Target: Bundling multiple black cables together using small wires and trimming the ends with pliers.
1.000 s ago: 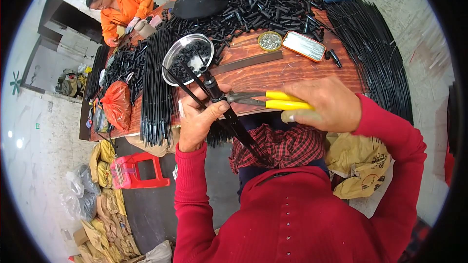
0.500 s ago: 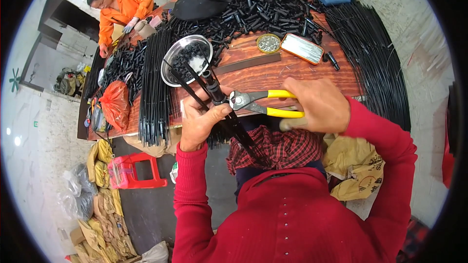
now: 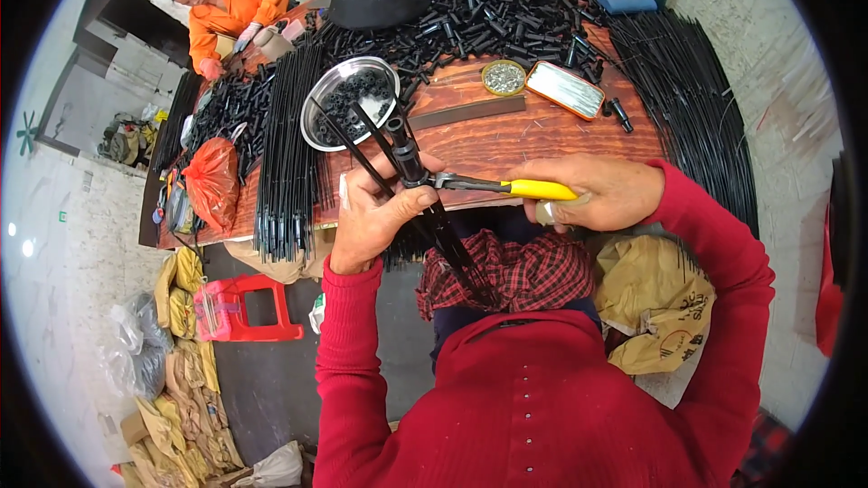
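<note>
Conceivably, the pincers [image 3: 529, 188] clenched in the right hand [image 3: 608, 192] could slip and nip the left hand [image 3: 372, 217], curled around the black tube [image 3: 407, 163] beside their tips.

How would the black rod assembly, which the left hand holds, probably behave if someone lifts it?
The black rod assembly may flex a little, since its rods look long and thin. It could feel heavier near the black cylinder, which is clearly thicker. That cylinder looks smooth and round, so it might turn in the left hand.
</note>
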The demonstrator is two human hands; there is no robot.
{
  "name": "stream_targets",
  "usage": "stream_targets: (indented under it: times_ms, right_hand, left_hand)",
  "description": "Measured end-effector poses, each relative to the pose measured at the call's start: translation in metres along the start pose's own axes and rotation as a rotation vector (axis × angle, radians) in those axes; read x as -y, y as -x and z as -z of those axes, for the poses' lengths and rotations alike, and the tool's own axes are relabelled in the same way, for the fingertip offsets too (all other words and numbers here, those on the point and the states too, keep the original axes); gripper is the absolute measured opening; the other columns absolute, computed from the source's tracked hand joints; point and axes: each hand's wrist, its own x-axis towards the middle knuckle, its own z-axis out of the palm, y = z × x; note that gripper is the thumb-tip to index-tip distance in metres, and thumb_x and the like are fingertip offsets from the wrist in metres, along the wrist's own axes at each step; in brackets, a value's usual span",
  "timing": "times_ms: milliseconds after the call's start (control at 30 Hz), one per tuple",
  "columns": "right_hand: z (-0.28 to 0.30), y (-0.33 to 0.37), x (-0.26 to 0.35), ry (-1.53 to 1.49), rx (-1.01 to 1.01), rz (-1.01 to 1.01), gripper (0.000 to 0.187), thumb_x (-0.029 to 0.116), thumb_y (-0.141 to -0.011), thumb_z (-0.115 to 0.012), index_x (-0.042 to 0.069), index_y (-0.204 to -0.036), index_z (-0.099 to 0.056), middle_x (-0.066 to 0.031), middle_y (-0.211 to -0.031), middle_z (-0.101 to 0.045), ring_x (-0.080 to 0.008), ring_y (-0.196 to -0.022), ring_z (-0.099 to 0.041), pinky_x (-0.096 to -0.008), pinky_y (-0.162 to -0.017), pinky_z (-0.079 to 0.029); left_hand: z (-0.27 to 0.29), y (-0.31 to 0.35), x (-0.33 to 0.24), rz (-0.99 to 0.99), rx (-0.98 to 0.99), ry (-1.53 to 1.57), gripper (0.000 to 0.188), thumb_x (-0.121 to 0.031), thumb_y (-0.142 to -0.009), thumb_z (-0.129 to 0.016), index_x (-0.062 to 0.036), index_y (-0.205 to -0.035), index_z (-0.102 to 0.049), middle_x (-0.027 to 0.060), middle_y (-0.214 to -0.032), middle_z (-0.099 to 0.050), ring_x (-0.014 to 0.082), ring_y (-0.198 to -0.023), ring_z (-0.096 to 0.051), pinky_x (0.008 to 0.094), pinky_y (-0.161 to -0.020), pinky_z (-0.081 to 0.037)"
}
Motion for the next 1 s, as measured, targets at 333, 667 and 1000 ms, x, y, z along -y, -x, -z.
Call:
stream_targets:
  times_ms: [333,667,1000]
  right_hand:
    - [0.021,-0.006,0.004,-0.641,0.332,-0.237,0.047,0.016,-0.094,-0.055,-0.003,-0.135,-0.040,-0.0195,-0.114,-0.059,-0.0258,-0.097,-0.064,-0.0363,-0.086,-0.052]
    - [0.015,-0.006,0.034,-0.738,0.265,-0.396,0.053,0.022,-0.094,-0.054,-0.001,-0.138,-0.036,-0.0203,-0.105,-0.061,-0.0248,-0.085,-0.066,-0.0343,-0.074,-0.056]
    - [0.000,-0.007,0.026,-0.731,0.216,-0.340,0.032,0.022,-0.098,-0.049,0.001,-0.123,-0.045,-0.0093,-0.086,-0.059,-0.0108,-0.060,-0.056,-0.0229,-0.054,-0.046]
  left_hand:
    - [0.001,0.001,0.001,0.014,0.034,0.034,0.029,-0.006,-0.080,-0.073,0.0026,-0.106,-0.065,0.0029,-0.090,-0.066,0.0094,-0.080,-0.061,0.0242,-0.074,-0.049]
    - [0.003,0.003,0.005,0.044,-0.009,0.096,0.032,-0.007,-0.079,-0.074,0.0027,-0.108,-0.065,0.0031,-0.091,-0.066,0.0099,-0.082,-0.061,0.0255,-0.076,-0.050]
    - [0.010,0.004,0.016,0.027,0.024,0.130,0.036,-0.013,-0.077,-0.076,0.0023,-0.107,-0.066,0.0034,-0.090,-0.067,0.0101,-0.082,-0.061,0.0252,-0.077,-0.049]
